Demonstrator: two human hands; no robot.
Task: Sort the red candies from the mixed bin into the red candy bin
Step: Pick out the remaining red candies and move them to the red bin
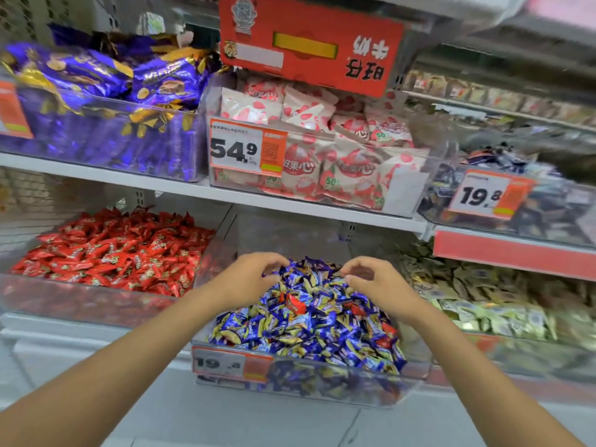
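The mixed bin (419, 366) is a clear plastic tub on the lower shelf, heaped with blue and yellow wrapped candies. A few red candies (295, 304) lie among them near the middle, and another red candy (388, 329) sits toward the right. My left hand (251, 280) and my right hand (374, 282) hover over the far part of the heap, fingers curved down onto the wrappers. I see nothing held in either hand. The red candy bin (74, 298) stands directly to the left, full of red wrapped candies (119, 250).
A bin of beige and gold packets (483, 301) sits right of the mixed bin. The upper shelf (290, 204) overhangs close above, carrying purple bags (96, 124), white-and-pink packets (338, 156) and a dark candy bin (532, 201). A red sign (309, 43) hangs over it.
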